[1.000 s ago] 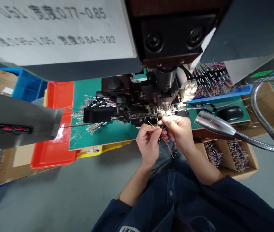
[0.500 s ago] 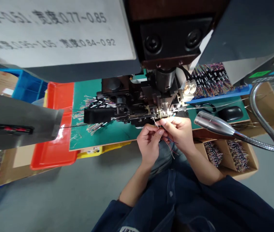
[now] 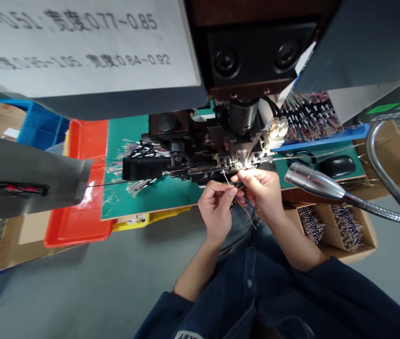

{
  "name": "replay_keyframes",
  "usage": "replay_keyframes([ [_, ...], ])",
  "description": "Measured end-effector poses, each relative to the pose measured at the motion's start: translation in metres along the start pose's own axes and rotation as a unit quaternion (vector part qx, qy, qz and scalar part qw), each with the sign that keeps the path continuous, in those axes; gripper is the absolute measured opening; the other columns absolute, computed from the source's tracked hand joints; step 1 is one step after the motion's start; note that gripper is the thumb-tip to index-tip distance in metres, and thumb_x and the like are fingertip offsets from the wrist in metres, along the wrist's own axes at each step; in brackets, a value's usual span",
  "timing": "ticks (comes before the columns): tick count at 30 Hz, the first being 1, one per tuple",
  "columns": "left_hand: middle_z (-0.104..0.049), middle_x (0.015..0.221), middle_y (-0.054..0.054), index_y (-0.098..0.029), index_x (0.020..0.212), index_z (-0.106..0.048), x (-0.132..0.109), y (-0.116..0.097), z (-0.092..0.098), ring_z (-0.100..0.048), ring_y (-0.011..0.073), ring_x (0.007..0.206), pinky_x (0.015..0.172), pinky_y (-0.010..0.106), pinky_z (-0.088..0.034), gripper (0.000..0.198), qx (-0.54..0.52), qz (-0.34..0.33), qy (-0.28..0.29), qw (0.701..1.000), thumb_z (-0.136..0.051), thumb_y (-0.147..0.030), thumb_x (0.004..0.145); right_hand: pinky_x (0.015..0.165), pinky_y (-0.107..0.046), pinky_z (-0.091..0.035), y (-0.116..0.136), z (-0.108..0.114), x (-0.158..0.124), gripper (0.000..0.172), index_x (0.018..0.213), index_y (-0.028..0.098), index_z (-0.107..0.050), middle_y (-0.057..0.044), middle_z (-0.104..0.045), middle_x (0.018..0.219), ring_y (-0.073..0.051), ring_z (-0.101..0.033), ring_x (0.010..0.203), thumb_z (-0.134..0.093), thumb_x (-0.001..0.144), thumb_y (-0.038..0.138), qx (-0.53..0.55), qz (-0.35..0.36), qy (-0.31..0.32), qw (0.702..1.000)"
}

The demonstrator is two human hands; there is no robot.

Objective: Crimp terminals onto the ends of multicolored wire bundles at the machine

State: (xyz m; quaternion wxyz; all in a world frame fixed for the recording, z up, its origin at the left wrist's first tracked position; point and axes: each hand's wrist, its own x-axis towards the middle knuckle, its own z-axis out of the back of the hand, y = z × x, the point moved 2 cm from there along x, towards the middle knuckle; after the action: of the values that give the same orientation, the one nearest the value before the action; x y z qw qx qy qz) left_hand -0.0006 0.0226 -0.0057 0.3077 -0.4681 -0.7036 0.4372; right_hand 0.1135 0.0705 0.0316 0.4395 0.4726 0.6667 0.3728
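Just in front of the crimping machine's lit head (image 3: 240, 162), both of my hands are close together on a small bundle of thin coloured wires (image 3: 248, 212). My left hand (image 3: 217, 205) pinches the bundle between thumb and forefinger, and one white wire (image 3: 227, 178) sticks up from it toward the machine. My right hand (image 3: 261, 188) is closed too, its thumb and forefinger on wires at the edge of the machine. Loose red, blue and white ends hang below the fingers. The exact wire in the right fingertips is too small to make out.
Wire bundles (image 3: 143, 150) lie on the green board (image 3: 164, 202), left, by a red tray (image 3: 80, 226). More bundles (image 3: 309, 115) fill a blue tray at the back right. A gooseneck lamp (image 3: 315, 181) reaches in from the right, above a cardboard box (image 3: 371, 240) of bundles.
A yellowish wire that stood up into the machine head between my hands is now down near my fingers. My hands have barely shifted; the left still grips the bundle.
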Motion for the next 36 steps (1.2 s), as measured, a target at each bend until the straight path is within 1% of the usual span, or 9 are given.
replay_keyframes([
  [8,-0.076,0.079,-0.001,-0.020,0.091,-0.072,0.001,0.000,0.001,-0.080,0.0154,0.067,0.059,0.025,-0.069,0.021,0.003,-0.003,-0.019,1.000,-0.088,-0.033,0.097,0.034,-0.021,-0.031,0.000,-0.001,-0.001,0.034,0.088,0.019,-0.089,0.008,-0.049,0.040,-0.006,-0.031,0.033,-0.086,0.094,0.052,0.000,-0.002,-0.003,1.000],
  [13,-0.075,0.077,-0.002,-0.020,0.091,-0.073,0.000,-0.001,0.000,-0.080,0.0154,0.066,0.059,0.025,-0.069,0.021,0.005,-0.005,-0.020,1.000,-0.088,-0.033,0.097,0.034,-0.021,-0.030,0.001,-0.001,-0.001,0.039,0.088,0.019,-0.089,0.008,-0.048,0.041,-0.006,-0.031,0.033,-0.086,0.093,0.057,-0.018,-0.002,-0.005,1.000],
  [16,-0.075,0.078,-0.002,-0.020,0.092,-0.072,0.000,-0.001,0.001,-0.080,0.0158,0.068,0.060,0.025,-0.069,0.022,0.011,0.000,-0.021,1.000,-0.088,-0.034,0.097,0.034,-0.021,-0.028,0.002,0.000,0.000,0.041,0.089,0.019,-0.089,0.007,-0.050,0.043,-0.006,-0.033,0.034,-0.085,0.093,0.060,-0.037,-0.001,-0.003,0.999],
  [20,-0.075,0.076,-0.003,-0.021,0.093,-0.071,0.001,-0.001,0.001,-0.076,0.0135,0.061,0.060,0.025,-0.067,0.021,0.012,0.006,0.001,1.000,-0.086,-0.034,0.099,0.034,-0.021,-0.033,0.005,0.002,0.000,0.040,0.092,0.020,-0.090,0.005,-0.058,0.049,-0.007,-0.037,0.035,-0.084,0.094,0.059,-0.058,0.012,0.011,0.998],
  [23,-0.075,0.074,-0.003,-0.021,0.094,-0.071,0.001,0.000,0.002,-0.074,0.0123,0.058,0.058,0.024,-0.066,0.020,0.009,0.011,0.023,1.000,-0.086,-0.033,0.099,0.037,-0.022,-0.040,0.010,0.002,-0.002,0.037,0.095,0.020,-0.090,0.004,-0.060,0.051,-0.008,-0.045,0.038,-0.086,0.094,0.057,-0.080,0.032,0.027,0.996],
  [26,-0.079,0.076,-0.002,-0.021,0.094,-0.072,0.002,-0.001,0.001,-0.074,0.0128,0.058,0.058,0.025,-0.066,0.018,0.018,0.019,0.042,0.999,-0.086,-0.032,0.100,0.039,-0.022,-0.044,0.012,0.001,-0.004,0.036,0.094,0.020,-0.090,0.003,-0.062,0.052,-0.010,-0.052,0.041,-0.087,0.093,0.056,-0.092,0.026,0.045,0.994],
  [30,-0.080,0.077,-0.001,-0.021,0.092,-0.071,0.002,-0.002,0.001,-0.074,0.0135,0.056,0.059,0.027,-0.067,0.020,0.021,0.037,0.054,0.998,-0.087,-0.032,0.099,0.036,-0.022,-0.043,0.008,0.001,-0.004,0.038,0.084,0.020,-0.086,0.004,-0.061,0.051,-0.010,-0.052,0.040,-0.088,0.092,0.057,-0.065,0.023,0.042,0.997],
  [33,-0.080,0.077,0.001,-0.020,0.094,-0.072,0.001,-0.004,0.000,-0.076,0.0147,0.061,0.059,0.026,-0.067,0.023,0.028,0.038,0.050,0.998,-0.088,-0.035,0.097,0.036,-0.023,-0.044,0.004,0.003,-0.002,0.040,0.085,0.022,-0.086,0.003,-0.062,0.053,-0.011,-0.054,0.040,-0.087,0.093,0.060,-0.037,0.009,0.040,0.998],
  [36,-0.080,0.077,0.000,-0.020,0.096,-0.072,0.001,-0.005,0.000,-0.076,0.0138,0.061,0.059,0.024,-0.066,0.022,0.035,0.030,0.044,0.998,-0.087,-0.037,0.098,0.038,-0.024,-0.045,0.003,0.003,-0.001,0.035,0.087,0.023,-0.086,0.003,-0.064,0.055,-0.012,-0.056,0.043,-0.087,0.094,0.057,0.002,-0.021,0.047,0.999],
])
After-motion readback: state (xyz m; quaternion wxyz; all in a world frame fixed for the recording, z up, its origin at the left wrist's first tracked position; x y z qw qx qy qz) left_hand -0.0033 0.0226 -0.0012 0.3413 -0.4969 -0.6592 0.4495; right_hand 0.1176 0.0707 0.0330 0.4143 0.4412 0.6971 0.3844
